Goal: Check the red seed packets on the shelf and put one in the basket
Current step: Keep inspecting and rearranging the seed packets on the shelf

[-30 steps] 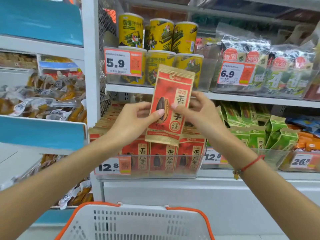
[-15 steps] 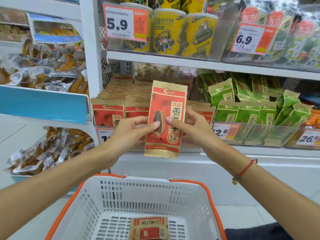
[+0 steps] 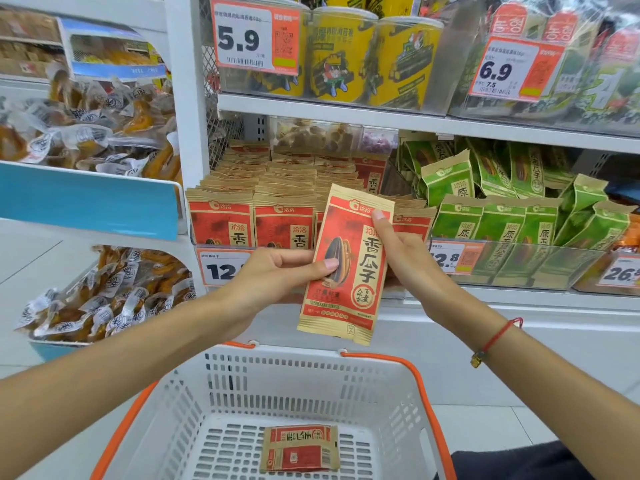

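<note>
Held packet (image 3: 346,268): above the basket (image 3: 398,386), upright, slightly tilted.
Left hand (image 3: 277,275): pinches its left edge.
Right hand (image 3: 405,254): holds its right edge.

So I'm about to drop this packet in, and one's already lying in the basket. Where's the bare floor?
The basket has open slotted floor left of the lying packet, toward the orange-rimmed left wall, and a strip behind it along the far wall. Right of it is bare too. The held packet hangs above the far rim.
</note>
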A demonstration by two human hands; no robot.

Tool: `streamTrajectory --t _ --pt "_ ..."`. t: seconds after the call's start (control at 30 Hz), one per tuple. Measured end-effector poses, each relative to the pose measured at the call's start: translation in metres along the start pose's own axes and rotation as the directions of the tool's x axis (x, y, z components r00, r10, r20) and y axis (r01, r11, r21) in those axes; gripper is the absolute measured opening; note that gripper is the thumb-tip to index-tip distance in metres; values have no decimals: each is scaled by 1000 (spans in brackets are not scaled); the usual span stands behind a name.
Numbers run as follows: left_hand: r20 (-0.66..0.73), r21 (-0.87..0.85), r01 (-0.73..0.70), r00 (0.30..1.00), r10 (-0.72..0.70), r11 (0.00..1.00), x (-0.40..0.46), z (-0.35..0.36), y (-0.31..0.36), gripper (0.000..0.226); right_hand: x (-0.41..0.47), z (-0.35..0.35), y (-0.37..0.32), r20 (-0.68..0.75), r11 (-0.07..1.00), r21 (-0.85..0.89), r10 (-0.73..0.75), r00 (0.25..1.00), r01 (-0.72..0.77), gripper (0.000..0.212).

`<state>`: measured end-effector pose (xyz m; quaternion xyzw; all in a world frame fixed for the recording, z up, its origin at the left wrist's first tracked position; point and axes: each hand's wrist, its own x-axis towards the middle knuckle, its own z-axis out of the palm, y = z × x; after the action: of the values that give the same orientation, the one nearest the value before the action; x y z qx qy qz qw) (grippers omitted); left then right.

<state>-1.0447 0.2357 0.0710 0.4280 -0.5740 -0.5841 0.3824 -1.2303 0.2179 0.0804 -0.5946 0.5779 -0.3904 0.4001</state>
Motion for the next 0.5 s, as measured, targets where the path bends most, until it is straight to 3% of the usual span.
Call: streamTrajectory --t 0.27,0.5 --pt "-141 -112 -107 986 91 988 -3 4 -4 23 2 -6 2 178 989 83 -134 975 121 11" --pt "-165 -109 -138 979 119 984 -3 8 -10 23 3 -13 8 276 986 44 -166 947 159 61"
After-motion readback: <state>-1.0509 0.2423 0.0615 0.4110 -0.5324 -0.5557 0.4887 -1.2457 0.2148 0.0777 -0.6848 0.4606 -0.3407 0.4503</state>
